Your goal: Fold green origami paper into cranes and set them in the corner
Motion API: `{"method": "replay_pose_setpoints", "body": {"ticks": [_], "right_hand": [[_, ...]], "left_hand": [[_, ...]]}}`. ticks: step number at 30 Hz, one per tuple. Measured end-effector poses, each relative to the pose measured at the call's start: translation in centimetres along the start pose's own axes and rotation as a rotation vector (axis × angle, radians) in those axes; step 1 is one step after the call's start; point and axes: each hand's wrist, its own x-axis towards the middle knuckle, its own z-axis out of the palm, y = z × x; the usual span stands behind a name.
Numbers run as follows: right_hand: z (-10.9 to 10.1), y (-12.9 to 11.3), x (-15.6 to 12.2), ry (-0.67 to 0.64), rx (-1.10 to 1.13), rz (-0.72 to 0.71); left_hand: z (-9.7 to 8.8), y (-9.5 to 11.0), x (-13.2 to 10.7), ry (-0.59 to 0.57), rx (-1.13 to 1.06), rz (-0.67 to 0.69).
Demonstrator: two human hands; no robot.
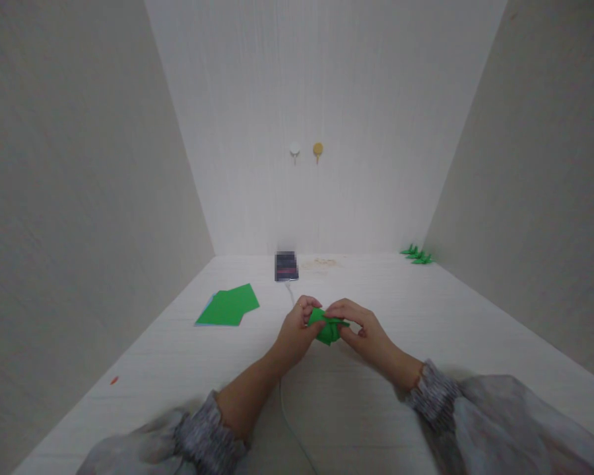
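Both hands meet over the middle of the white table (426, 316). My left hand (296, 330) and my right hand (360, 330) each pinch a small piece of folded green paper (325, 328) between them, fingers curled round its edges. The paper is held just above the tabletop and is partly hidden by the fingers.
A stack of flat green paper sheets (228, 307) lies to the left. A dark phone (286, 266) stands at the back with a white cable (290, 422) running toward me. Several small folded green paper figures (416, 254) sit at the back right corner. Two round hooks (306, 152) hang on the back wall.
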Motion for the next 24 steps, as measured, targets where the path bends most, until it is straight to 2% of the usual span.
{"method": "replay_pose_setpoints", "body": {"ticks": [6,9,15,20,24], "right_hand": [[0.23,0.49,0.15,0.101,-0.101,0.068],[0.28,0.56,0.19,0.095,-0.122,0.053],[0.24,0.15,0.13,0.102,-0.057,0.076],[0.14,0.07,0.06,0.080,0.018,0.138],[-0.01,-0.08,0.12,0.073,0.066,0.129]], "left_hand": [[0.10,0.11,0.00,0.073,0.076,0.020],[0.17,0.16,0.01,0.067,0.104,0.018],[-0.01,0.13,-0.02,0.001,0.165,0.024],[-0.21,-0.07,0.01,0.023,0.175,-0.006],[-0.30,-0.17,0.10,0.050,0.196,-0.016]]}}
